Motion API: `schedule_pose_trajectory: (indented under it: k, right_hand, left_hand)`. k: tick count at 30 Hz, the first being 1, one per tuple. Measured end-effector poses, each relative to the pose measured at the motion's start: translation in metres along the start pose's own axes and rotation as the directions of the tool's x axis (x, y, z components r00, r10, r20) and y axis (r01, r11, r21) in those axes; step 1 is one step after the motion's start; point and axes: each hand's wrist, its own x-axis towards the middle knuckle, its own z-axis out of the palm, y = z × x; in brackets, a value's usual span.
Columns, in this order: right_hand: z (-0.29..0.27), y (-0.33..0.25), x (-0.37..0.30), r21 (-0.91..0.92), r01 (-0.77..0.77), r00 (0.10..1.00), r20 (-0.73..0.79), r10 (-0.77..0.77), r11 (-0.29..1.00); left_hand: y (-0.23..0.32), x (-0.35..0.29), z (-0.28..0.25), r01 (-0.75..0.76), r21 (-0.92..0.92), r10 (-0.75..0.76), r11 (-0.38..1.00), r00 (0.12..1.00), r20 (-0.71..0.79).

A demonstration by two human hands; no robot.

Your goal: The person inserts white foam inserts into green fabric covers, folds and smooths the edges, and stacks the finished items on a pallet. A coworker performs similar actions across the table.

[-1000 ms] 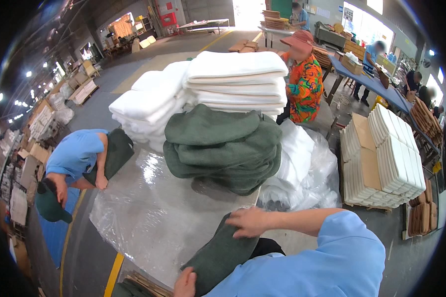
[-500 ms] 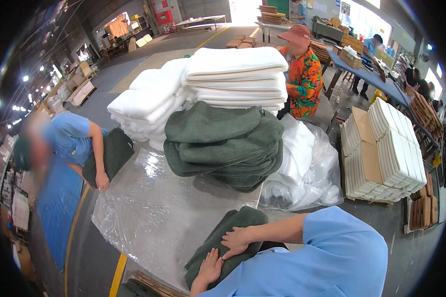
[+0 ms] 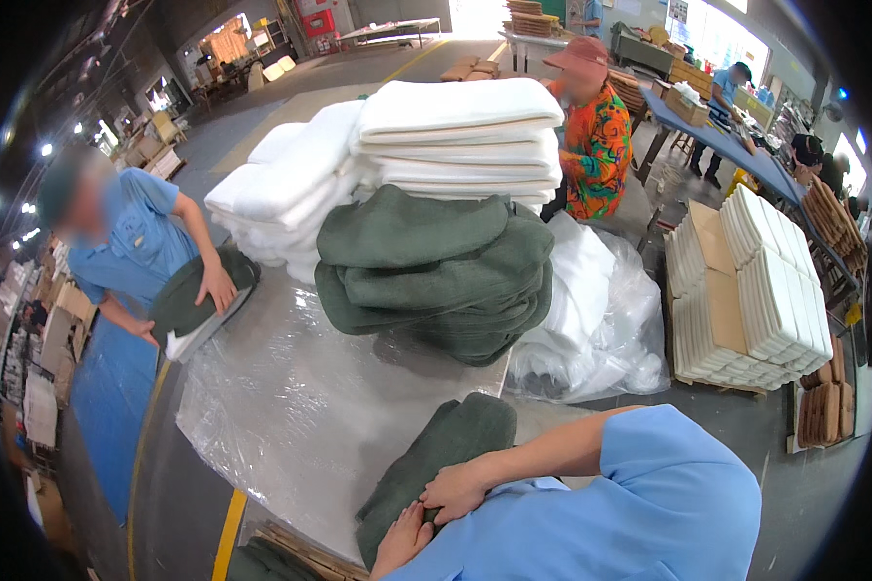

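A dark green fabric cushion cover [image 3: 455, 431] lies at the table's near edge, close against my body. My right hand [image 3: 457, 489] grips its near side with bent fingers. Beside it, my left hand [image 3: 404, 542] is closed on the same side of the cover, the two hands almost touching. What lies under the fingers is partly hidden. Farther up the table, a rumpled pile of green covers [image 3: 426, 261] leans against stacked white foam pads [image 3: 460, 116].
A plastic sheet [image 3: 271, 407] covers the table. To the left, a co-worker [image 3: 131, 232] handles a green-covered pad [image 3: 199, 300] with white showing at its edge. Another person [image 3: 591, 145] sits beyond the stacks. Bagged white material [image 3: 591, 329] and a pallet of white pads [image 3: 746, 300] stand right.
My hands have slid back toward my body, their fingers going from flat to bent at the cover's near side. The left co-worker has straightened up and turned the pad, exposing its white edge.
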Motion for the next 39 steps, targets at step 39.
schedule_pose_trajectory:
  k: [39]
  right_hand:
    - [-0.022,0.140,-0.076,0.727,-0.490,0.648,-0.066,0.759,0.481]
  left_hand:
    - [-0.053,-0.035,-0.011,0.110,-0.502,-0.281,0.858,0.919,-0.278]
